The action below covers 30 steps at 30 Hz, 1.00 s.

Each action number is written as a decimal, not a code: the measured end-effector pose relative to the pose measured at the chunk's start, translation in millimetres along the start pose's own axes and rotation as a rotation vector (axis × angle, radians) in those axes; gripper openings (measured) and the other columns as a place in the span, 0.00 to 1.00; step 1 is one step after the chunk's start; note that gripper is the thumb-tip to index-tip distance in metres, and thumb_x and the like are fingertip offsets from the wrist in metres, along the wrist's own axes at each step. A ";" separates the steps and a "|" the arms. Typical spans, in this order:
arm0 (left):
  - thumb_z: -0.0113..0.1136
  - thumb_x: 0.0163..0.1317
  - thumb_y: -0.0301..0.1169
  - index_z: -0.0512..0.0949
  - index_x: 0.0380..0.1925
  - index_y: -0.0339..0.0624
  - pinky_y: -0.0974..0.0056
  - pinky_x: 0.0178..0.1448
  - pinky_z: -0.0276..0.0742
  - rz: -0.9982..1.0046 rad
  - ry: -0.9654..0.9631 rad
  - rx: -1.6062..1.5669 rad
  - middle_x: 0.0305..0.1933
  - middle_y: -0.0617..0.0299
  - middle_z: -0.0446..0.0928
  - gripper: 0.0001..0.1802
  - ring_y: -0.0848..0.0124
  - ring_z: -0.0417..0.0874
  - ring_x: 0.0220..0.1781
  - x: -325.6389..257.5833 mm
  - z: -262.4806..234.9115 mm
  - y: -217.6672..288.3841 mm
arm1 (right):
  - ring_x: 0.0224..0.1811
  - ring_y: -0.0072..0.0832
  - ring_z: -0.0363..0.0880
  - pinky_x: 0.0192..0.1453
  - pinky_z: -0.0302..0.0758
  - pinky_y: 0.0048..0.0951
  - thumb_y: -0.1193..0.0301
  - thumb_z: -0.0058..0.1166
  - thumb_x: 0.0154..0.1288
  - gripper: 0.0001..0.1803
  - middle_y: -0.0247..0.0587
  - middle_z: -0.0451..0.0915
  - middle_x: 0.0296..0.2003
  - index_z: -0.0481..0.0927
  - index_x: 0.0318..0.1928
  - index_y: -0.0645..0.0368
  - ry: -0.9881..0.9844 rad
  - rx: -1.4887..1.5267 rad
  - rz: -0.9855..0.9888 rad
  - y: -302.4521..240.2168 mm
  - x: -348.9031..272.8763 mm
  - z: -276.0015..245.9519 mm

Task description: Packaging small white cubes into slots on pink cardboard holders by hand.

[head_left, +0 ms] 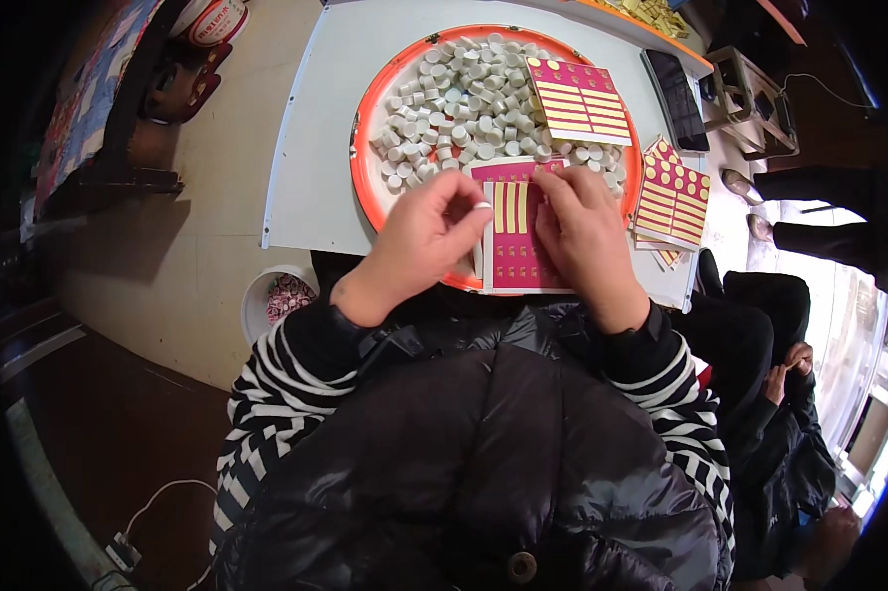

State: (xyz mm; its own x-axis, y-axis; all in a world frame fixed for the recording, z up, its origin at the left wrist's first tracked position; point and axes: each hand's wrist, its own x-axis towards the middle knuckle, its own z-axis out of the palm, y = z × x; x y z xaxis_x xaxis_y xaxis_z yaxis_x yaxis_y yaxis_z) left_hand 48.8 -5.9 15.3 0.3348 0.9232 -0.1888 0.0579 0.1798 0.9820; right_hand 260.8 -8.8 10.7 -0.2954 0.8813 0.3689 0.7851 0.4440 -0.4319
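A round tray (pixel 359 167) with an orange-red rim holds a heap of small white caps (pixel 464 98). Across its near edge lies a maroon sticker sheet (pixel 519 264) with gold strips and small gold marks, with more paper under it. My left hand (pixel 410 241) pinches a small white cap (pixel 482 206) between thumb and fingertips, at the sheet's left edge. The fingers of my right hand (pixel 594 236) are bent and pressed onto the sheet's right side; whether a loose sticker is between them is hidden. Another sticker sheet (pixel 580 100) rests on the caps at the tray's far right.
Right of the tray are stacked sticker sheets (pixel 672 202) and a black tablet-like device (pixel 674 101). A white bucket (pixel 255 307) with small red-and-white pieces stands below the table's left side. One person (pixel 779 335) sits at the right; another person's legs (pixel 818 187) show beyond.
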 end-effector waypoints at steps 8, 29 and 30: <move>0.50 0.68 0.20 0.71 0.42 0.37 0.75 0.39 0.72 0.176 -0.009 0.114 0.36 0.68 0.73 0.05 0.82 0.73 0.34 19.3 23.4 -20.7 | 0.44 0.43 0.76 0.48 0.76 0.38 0.79 0.60 0.53 0.15 0.45 0.75 0.41 0.77 0.43 0.60 -0.046 -0.003 -0.101 5.4 -1.2 1.7; 0.66 0.48 0.19 0.78 0.36 0.38 0.60 0.36 0.75 0.652 0.166 0.538 0.32 0.55 0.78 0.13 0.58 0.79 0.33 -1.9 20.4 19.1 | 0.36 0.16 0.70 0.41 0.69 0.17 0.83 0.61 0.59 0.20 0.37 0.76 0.36 0.60 0.30 0.54 0.002 1.194 0.538 -29.2 -4.8 -20.6; 0.67 0.47 0.19 0.78 0.35 0.38 0.59 0.36 0.75 0.674 0.168 0.558 0.32 0.56 0.78 0.14 0.58 0.79 0.34 -2.5 20.3 20.3 | 0.35 0.15 0.69 0.40 0.69 0.17 0.83 0.61 0.59 0.21 0.37 0.76 0.35 0.59 0.29 0.54 -0.005 1.178 0.544 -29.8 -4.1 -19.9</move>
State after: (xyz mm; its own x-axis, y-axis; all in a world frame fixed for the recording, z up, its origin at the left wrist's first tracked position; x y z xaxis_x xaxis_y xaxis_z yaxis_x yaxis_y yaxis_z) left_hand 68.3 -11.5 35.9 0.3233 0.8184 0.4750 0.3631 -0.5708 0.7364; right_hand 249.5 -28.9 38.4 -0.0957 0.9919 -0.0837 -0.1432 -0.0970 -0.9849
